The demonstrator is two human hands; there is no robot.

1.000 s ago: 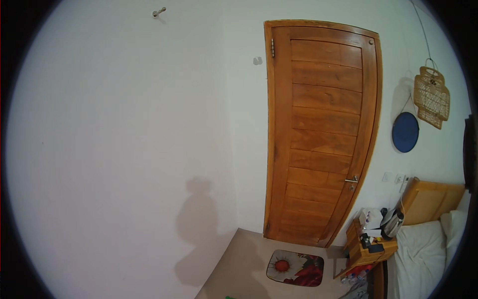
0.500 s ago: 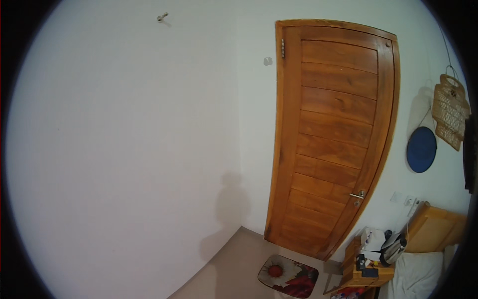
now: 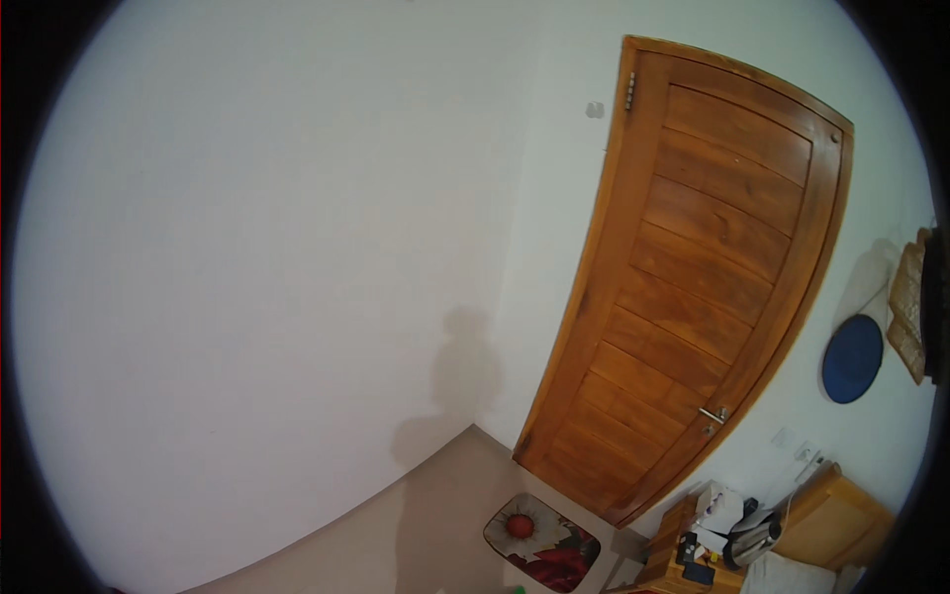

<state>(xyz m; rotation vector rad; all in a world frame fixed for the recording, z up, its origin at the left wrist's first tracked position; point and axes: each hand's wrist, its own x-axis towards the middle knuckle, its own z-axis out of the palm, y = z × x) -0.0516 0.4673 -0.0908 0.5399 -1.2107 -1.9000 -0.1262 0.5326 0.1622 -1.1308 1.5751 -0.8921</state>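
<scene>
Neither of my hands shows, so what they hold or touch is hidden from me. Ahead stands a closed brown wooden door (image 3: 693, 277) with a metal lever handle (image 3: 713, 416). On the floor before it lies a floral mat (image 3: 542, 543) in red and grey. A sliver of something green (image 3: 520, 590) pokes in at the lower edge, too little of it to name.
At lower right, a wooden bedside table (image 3: 665, 564) bears a metal kettle (image 3: 754, 543), a dark phone (image 3: 699, 573) and small items. Beside it is a bed headboard (image 3: 831, 520). A blue round hanging (image 3: 852, 358) and a woven piece (image 3: 904, 312) hang on the wall.
My view has tilted and turned, so the door leans more and sits farther right. The wall hook has almost left the top edge. Something green has come in at the bottom.
</scene>
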